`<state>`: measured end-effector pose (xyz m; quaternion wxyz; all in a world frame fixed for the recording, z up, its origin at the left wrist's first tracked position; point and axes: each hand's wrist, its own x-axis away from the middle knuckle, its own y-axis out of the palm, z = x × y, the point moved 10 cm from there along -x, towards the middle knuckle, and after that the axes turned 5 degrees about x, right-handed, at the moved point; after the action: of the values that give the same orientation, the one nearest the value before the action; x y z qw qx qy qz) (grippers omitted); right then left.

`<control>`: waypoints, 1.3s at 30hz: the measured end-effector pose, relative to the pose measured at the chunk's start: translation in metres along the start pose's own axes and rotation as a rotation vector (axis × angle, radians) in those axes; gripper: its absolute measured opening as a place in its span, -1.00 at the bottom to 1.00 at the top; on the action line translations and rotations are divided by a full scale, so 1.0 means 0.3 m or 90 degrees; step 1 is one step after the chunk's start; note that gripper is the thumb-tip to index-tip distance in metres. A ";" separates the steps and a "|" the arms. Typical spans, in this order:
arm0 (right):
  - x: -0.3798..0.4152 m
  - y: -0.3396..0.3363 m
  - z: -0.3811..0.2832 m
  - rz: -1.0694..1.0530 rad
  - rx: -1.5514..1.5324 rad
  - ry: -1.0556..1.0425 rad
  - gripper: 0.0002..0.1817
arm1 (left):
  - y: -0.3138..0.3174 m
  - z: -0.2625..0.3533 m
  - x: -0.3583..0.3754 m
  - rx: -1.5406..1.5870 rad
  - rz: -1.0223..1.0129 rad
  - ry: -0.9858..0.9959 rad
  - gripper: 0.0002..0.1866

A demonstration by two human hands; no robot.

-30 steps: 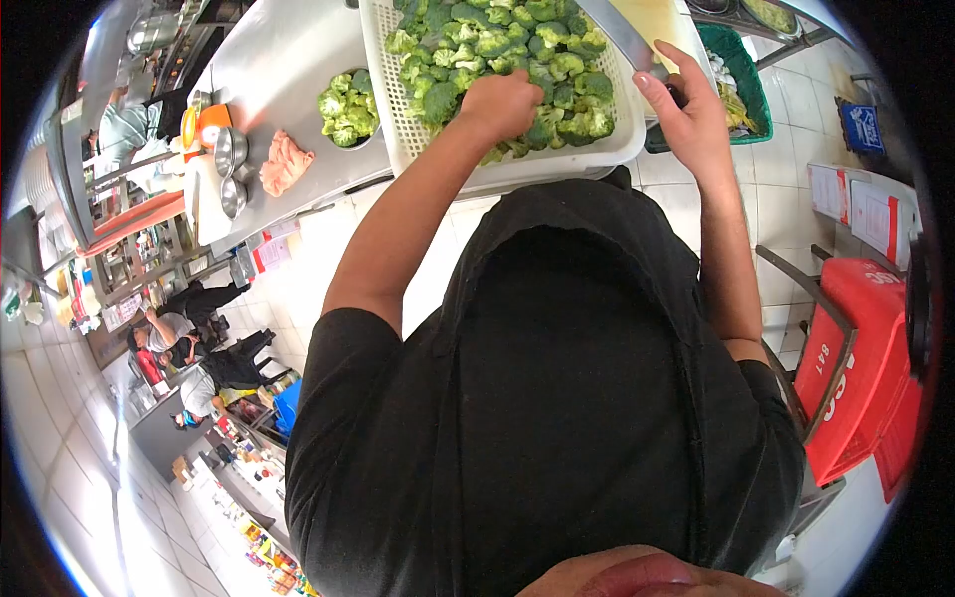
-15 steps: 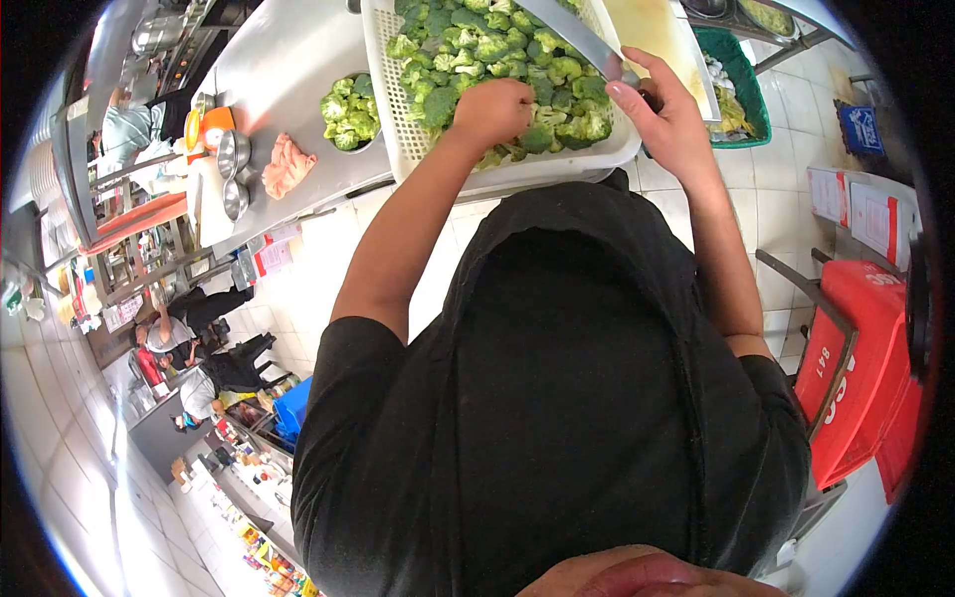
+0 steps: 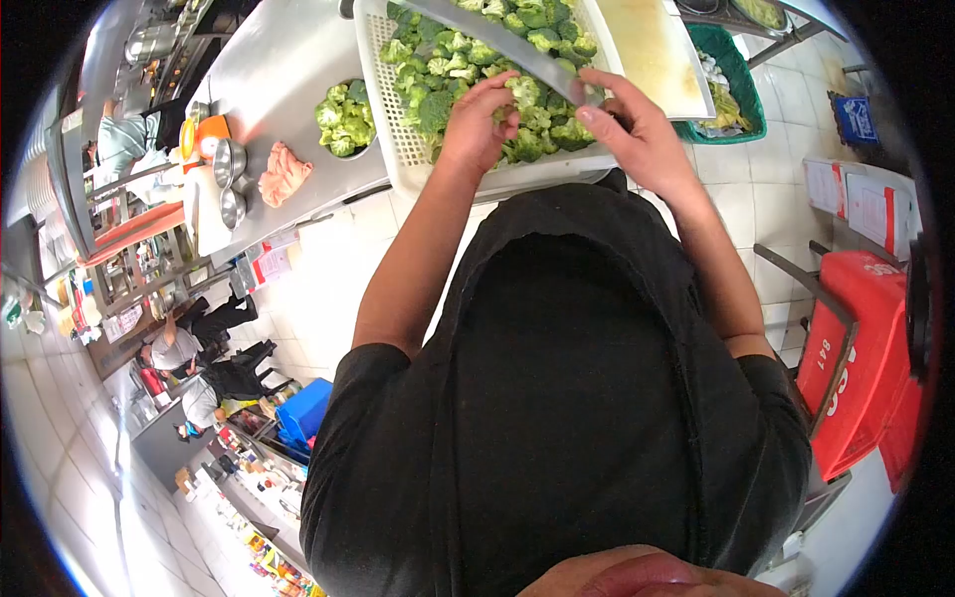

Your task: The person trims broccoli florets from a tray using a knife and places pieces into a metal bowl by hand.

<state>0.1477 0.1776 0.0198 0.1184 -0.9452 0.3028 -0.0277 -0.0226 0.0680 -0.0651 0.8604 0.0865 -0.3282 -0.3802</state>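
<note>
Two hands working over the crate | left hand pinching a floret | right hand gripping the knife, blade running long-axis up-left across the broccoli | step, judged: trimming the floret; next calling for edge onto stem, fingertips kept clear | bowl sitting beyond on counter.
</note>
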 end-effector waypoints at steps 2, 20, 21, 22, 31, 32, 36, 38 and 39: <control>-0.001 0.040 -0.026 -0.026 0.043 -0.019 -0.40 | 0.015 -0.028 -0.011 0.017 -0.050 0.000 -0.60; 0.012 0.120 -0.077 -0.058 0.203 -0.094 -0.24 | 0.055 -0.022 0.057 0.046 -0.033 0.075 -0.71; 0.014 0.116 -0.082 -0.049 0.199 -0.106 -0.25 | 0.069 -0.009 0.062 0.034 -0.039 0.087 -0.72; 0.017 0.112 -0.088 -0.041 0.195 -0.117 -0.25 | 0.078 0.000 0.069 0.016 -0.037 0.096 -0.73; 0.024 0.075 -0.056 -0.042 0.194 -0.093 -0.32 | 0.129 0.037 0.091 -0.100 -0.039 0.165 -0.81; 0.023 0.070 -0.050 -0.047 0.187 -0.080 -0.34 | 0.137 0.036 0.093 -0.111 -0.039 0.175 -0.82; 0.007 0.034 -0.001 -0.012 0.146 -0.036 -0.43 | 0.171 -0.001 0.079 -0.118 -0.074 0.154 -0.81; -0.003 0.001 0.033 0.005 0.150 -0.013 -0.47 | 0.177 -0.013 0.075 -0.095 -0.055 0.149 -0.79; -0.005 -0.034 0.046 0.034 0.151 -0.007 -0.48 | 0.172 -0.013 0.077 -0.084 -0.040 0.150 -0.78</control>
<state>0.1540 0.1892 0.0090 0.2318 -0.9163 0.3220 -0.0546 0.0223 0.0871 -0.0360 0.8845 0.0843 -0.1964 -0.4148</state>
